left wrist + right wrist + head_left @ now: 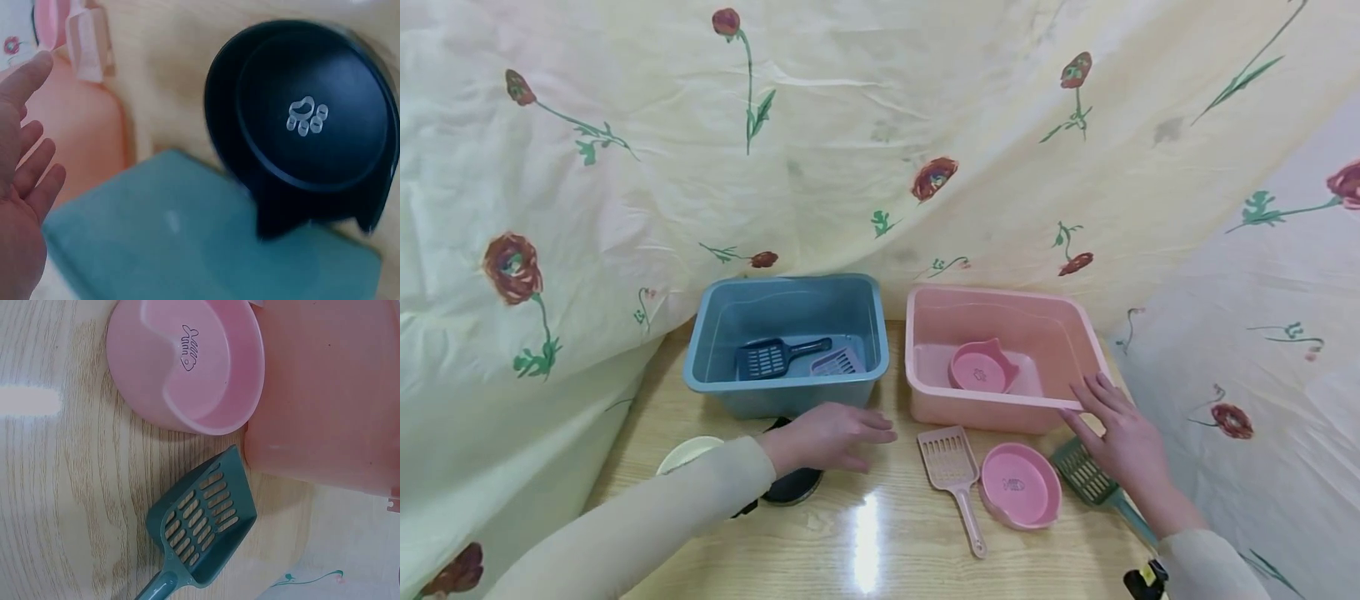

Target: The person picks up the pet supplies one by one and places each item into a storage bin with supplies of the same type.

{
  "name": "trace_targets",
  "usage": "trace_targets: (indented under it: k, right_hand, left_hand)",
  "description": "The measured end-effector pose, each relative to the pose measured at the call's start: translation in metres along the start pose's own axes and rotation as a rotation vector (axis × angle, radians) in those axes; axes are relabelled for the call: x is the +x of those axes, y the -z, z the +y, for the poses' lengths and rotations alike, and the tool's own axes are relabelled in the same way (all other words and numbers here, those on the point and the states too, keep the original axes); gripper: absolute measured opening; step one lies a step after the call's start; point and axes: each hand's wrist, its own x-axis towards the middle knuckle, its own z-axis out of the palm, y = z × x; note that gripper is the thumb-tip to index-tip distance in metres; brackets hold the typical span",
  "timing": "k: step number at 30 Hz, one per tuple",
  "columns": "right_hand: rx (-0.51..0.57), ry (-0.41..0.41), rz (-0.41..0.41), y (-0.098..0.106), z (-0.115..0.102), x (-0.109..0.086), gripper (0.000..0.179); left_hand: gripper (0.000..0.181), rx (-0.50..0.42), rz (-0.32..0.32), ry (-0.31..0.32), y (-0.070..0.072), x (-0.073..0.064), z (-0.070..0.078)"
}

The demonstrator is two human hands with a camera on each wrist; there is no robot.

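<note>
a cream fabric sleeve [647,508] ends at the empty left hand [831,437], its loose fingers left of the pale-pink slotted plastic scoop [955,484] lying near-to-far, while the right hand [1120,437], farther from it, rests unclenched on the pink rectangular plastic bin [985,410].

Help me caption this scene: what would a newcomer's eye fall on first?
Probably the blue tub and the pink tub, side by side in front of the flowered cloth. Next, the right hand touching the pink tub's near right corner, then the left hand and a black dish in front of the blue tub.
</note>
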Motion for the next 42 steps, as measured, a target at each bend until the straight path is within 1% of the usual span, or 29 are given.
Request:
trace_targets:
  k: [2, 4, 7, 11, 14, 17, 19, 25, 28, 32, 35, 39, 42]
  right_hand:
    - [-0.001, -0.004, -0.001, 0.000, 0.000, 0.000, 0.063]
    - [-0.001, -0.006, 0.000, 0.000, 0.000, -0.001, 0.063]
    - [-0.005, -0.003, 0.008, 0.000, 0.000, -0.002, 0.064]
    - [-0.003, 0.006, 0.029, -0.001, 0.001, -0.004, 0.064]
    - [0.006, 0.024, 0.063, -0.002, 0.002, -0.005, 0.063]
    - [0.009, 0.039, 0.088, -0.003, 0.003, -0.006, 0.063]
    - [0.005, 0.044, 0.098, -0.003, 0.002, -0.006, 0.063]
    - [-0.016, 0.046, 0.081, -0.003, 0.000, -0.004, 0.063]
    - [-0.009, 0.052, 0.083, -0.003, 0.000, -0.003, 0.063]
    - [-0.003, 0.060, 0.096, -0.004, 0.001, -0.002, 0.064]
    - [-0.007, 0.066, 0.109, -0.005, 0.002, -0.002, 0.065]
    - [-0.015, 0.059, 0.103, -0.005, 0.002, -0.002, 0.065]
    - [-0.017, 0.047, 0.085, -0.005, 0.001, -0.001, 0.064]
  left_hand:
    - [0.060, -0.008, -0.028, 0.001, -0.010, 0.008, 0.001]
    - [0.061, -0.003, -0.049, -0.013, -0.019, 0.017, 0.003]
    - [0.061, 0.029, -0.063, -0.060, -0.033, 0.032, 0.006]
    - [0.060, 0.087, -0.090, -0.096, -0.048, 0.051, 0.013]
    - [0.059, 0.125, -0.096, -0.117, -0.057, 0.063, 0.020]
    - [0.057, 0.126, -0.093, -0.137, -0.065, 0.073, 0.026]
    - [0.056, 0.106, -0.101, -0.132, -0.070, 0.078, 0.030]
    - [0.055, 0.040, -0.137, -0.117, -0.080, 0.088, 0.037]
    - [0.055, 0.050, -0.144, -0.135, -0.083, 0.093, 0.042]
    - [0.051, 0.112, -0.149, -0.176, -0.087, 0.102, 0.049]
    - [0.048, 0.138, -0.166, -0.200, -0.090, 0.109, 0.054]
    - [0.047, 0.131, -0.178, -0.217, -0.096, 0.115, 0.057]
    - [0.045, 0.114, -0.164, -0.217, -0.099, 0.117, 0.056]
